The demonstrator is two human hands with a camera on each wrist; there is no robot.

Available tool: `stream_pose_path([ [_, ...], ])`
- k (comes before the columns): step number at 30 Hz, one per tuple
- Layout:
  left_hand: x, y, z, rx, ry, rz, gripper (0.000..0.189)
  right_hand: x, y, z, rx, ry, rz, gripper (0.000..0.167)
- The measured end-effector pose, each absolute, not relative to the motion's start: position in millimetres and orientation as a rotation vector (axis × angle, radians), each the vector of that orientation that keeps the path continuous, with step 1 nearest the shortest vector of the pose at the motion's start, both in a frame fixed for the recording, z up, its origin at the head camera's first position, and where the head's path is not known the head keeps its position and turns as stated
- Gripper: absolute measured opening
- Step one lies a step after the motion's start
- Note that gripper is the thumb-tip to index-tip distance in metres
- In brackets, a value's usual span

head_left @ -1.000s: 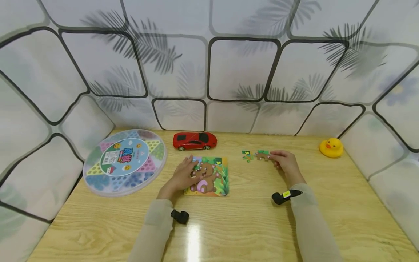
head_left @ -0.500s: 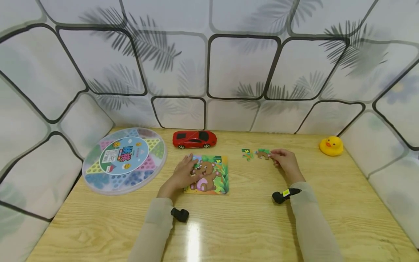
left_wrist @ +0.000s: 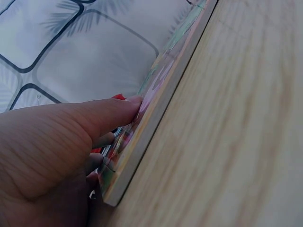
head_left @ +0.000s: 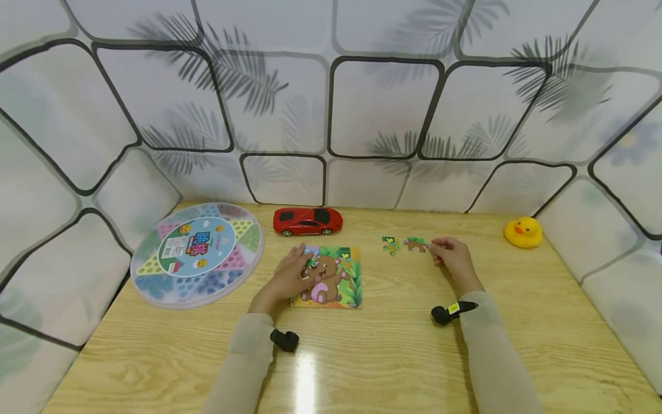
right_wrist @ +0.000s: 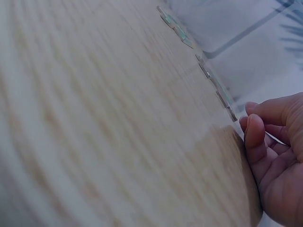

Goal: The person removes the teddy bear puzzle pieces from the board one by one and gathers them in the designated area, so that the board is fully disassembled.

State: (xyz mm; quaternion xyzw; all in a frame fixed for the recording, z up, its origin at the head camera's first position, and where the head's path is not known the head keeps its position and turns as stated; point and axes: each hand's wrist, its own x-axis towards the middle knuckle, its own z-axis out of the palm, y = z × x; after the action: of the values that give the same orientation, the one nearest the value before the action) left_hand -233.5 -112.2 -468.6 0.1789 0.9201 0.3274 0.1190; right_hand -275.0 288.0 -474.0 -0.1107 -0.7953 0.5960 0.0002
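A square bear jigsaw puzzle (head_left: 324, 290) lies flat on the table, mid-left in the head view. My left hand (head_left: 288, 276) rests over its left side, thumb across the bear picture. In the left wrist view the thumb (left_wrist: 113, 111) touches the picture surface, with the other fingers partly hidden behind. My right hand (head_left: 455, 259) is low at the table, fingers loosely curled, fingertips right beside a brown-and-green puzzle piece (head_left: 415, 244). Another puzzle piece (head_left: 389, 244) lies just left of that one. In the right wrist view no piece shows between the thumb and fingers.
Behind the puzzle stands a red toy car (head_left: 308, 221). A round Chinese checkers board (head_left: 196, 253) occupies the left side of the table, and a yellow rubber duck (head_left: 523, 232) sits at the right. A patterned cloth wall (head_left: 383, 109) closes off the back and sides.
My right hand's fingertips have drawn slightly right, away from the brown-and-green puzzle piece they were touching. My left hand stays in place on the jigsaw puzzle.
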Motion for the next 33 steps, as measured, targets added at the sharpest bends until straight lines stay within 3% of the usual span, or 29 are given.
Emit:
stream_pose_path([
  [33, -233.6, -112.3, -468.6, 0.511, 2.69, 0.98, 0.069, -265.3, 279.0, -465.9, -0.249, -2.433, 1.954, 0.039],
])
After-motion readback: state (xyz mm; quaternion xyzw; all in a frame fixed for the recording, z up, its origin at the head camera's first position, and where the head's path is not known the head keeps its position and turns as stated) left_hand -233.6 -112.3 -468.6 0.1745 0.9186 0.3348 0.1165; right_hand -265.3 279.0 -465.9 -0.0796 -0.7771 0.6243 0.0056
